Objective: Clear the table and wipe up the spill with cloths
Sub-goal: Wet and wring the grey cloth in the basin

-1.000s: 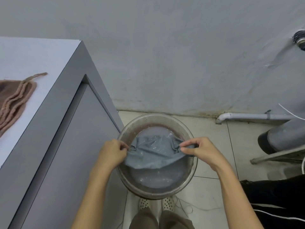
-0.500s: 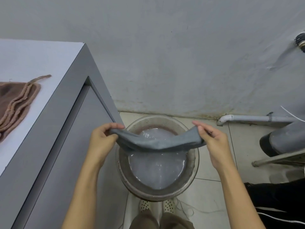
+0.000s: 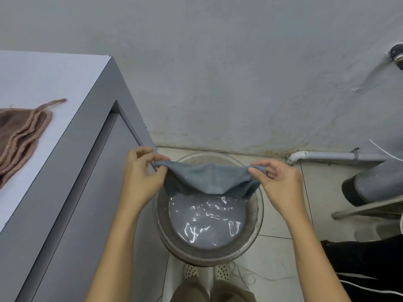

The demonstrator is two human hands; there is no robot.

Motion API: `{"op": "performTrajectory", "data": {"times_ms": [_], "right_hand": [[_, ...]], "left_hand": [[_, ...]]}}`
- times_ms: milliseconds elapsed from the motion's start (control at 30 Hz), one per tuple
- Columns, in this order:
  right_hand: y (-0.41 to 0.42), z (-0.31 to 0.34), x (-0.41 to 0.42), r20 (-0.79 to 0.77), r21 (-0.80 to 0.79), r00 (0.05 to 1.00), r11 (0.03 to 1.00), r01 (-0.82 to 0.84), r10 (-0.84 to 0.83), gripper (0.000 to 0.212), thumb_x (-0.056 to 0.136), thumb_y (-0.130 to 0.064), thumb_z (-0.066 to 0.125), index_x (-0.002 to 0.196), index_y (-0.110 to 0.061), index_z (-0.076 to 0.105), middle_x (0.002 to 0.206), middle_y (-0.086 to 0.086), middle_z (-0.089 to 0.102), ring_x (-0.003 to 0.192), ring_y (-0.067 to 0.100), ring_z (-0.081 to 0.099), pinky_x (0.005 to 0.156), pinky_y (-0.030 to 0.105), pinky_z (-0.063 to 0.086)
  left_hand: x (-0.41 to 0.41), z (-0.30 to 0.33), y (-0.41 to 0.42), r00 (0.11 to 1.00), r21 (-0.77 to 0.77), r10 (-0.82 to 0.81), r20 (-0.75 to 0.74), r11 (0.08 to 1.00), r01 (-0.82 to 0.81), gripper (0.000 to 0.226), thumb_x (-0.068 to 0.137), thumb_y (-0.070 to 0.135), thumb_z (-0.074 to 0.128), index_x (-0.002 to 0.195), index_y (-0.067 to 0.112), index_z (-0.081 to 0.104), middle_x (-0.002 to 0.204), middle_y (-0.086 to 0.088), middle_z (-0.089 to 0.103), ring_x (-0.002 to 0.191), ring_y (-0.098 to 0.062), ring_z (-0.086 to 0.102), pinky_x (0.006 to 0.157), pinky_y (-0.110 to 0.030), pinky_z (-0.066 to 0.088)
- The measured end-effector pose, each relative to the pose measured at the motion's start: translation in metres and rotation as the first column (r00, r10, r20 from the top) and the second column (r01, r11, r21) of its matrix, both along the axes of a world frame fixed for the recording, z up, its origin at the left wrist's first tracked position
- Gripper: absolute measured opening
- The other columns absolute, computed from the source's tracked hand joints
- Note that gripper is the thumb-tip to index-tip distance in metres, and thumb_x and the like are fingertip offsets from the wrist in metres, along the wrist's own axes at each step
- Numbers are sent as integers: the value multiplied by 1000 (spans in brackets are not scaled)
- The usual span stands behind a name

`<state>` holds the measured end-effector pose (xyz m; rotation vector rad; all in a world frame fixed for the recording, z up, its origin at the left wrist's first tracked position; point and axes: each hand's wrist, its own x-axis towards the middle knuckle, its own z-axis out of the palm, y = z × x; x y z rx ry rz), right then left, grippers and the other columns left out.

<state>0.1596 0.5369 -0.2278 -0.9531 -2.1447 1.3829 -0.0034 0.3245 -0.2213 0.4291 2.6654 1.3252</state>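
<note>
Cloth [image 3: 208, 182] stretched above basin [image 3: 259, 205]; left hand [image 3: 139, 173] and right hand [image 3: 277, 182] fingers pinching its corners.

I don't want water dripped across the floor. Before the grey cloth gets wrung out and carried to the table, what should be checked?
1. Left hand pinches a corner of the grey cloth: ok.
2. Right hand pinches the opposite corner: ok.
3. Cloth hangs over the basin, so drips should land inside: ok.
4. Cloth lifted out of the water: ok, though its lowest edge looks close to the surface.
5. Cloth wrung out: not ok, it is spread flat.
6. How wet it is: cannot tell.
</note>
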Motion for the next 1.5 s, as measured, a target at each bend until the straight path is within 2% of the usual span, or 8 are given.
{"op": "performTrajectory", "data": {"times_ms": [167, 467, 600, 667, 867, 1067, 1300, 1500], "right_hand": [[-21, -32, -19, 114, 68, 991, 994, -82, 74, 11, 87, -24, 65, 79, -18, 60, 74, -10, 61, 70, 6, 56, 62, 21, 43], [-55, -117, -41, 604, 11, 718, 897, -442, 347, 25, 90, 0, 47, 115, -2, 48, 126, 14, 43, 115, 28, 44, 91, 28, 35], [-64, -117, -45, 745, 107, 595, 827, -552, 301, 50, 88, 3, 49, 134, -4, 31, 139, 16, 30, 127, 30, 31, 106, 34, 30], [-62, -111, -46, 765, 37, 549, 829, -558, 336, 54, 87, -4, 54, 135, -4, 29, 141, 17, 28, 129, 32, 31, 107, 37, 31], [-43, -53, -53, 456, -99, 768, 883, -458, 450, 59, 79, -38, 72, 130, -24, 45, 133, 5, 45, 124, 22, 43, 102, 38, 39], [-34, -8, -50, -14, -312, 921, 873, -375, 390, 15, 80, -12, 73, 93, -10, 65, 90, 6, 69, 88, 18, 65, 87, 38, 52], [-20, 11, -36, -222, -421, 945, 850, -317, 242, 16, 83, 0, 65, 87, -16, 62, 85, -2, 67, 81, 7, 63, 76, 21, 51], [-6, 18, -27, -301, -518, 941, 801, -299, 156, 23, 89, -5, 58, 109, -13, 63, 97, 6, 68, 88, 13, 64, 75, 25, 53]], "left_hand": [[10, -27, 35, 998, -14, -35, 59, 999, 36, 14, 82, 10, 55, 80, 21, 63, 66, 10, 60, 63, -9, 53, 56, -18, 39], [49, -144, 47, 908, -657, -418, 24, 678, 329, 42, 94, 12, 37, 135, 14, 36, 132, -5, 42, 122, -21, 38, 99, -29, 30], [44, -143, 45, 853, -686, -515, 85, 591, 425, 46, 91, 11, 42, 136, 12, 33, 133, -6, 37, 124, -23, 35, 104, -31, 29], [32, -128, 48, 852, -500, -474, 221, 695, 516, 30, 90, 8, 44, 120, 14, 45, 118, -5, 48, 110, -20, 46, 97, -31, 39], [9, -49, 45, 809, 55, -576, 116, 817, 574, 20, 90, 13, 59, 105, 27, 55, 79, 7, 59, 69, -6, 53, 64, -16, 41], [10, -19, 46, 846, 500, -501, 181, 788, 360, 39, 68, 26, 77, 100, 20, 56, 75, 1, 62, 69, -11, 57, 69, -21, 48], [18, -69, 32, 764, 193, -611, 205, 791, 581, 19, 83, 22, 70, 101, 23, 64, 101, 12, 67, 101, -2, 60, 91, -15, 40], [20, -83, 31, 852, 175, -470, 232, 881, 439, 9, 89, 24, 61, 95, 30, 60, 88, 17, 62, 92, 1, 58, 93, -24, 43]]}}
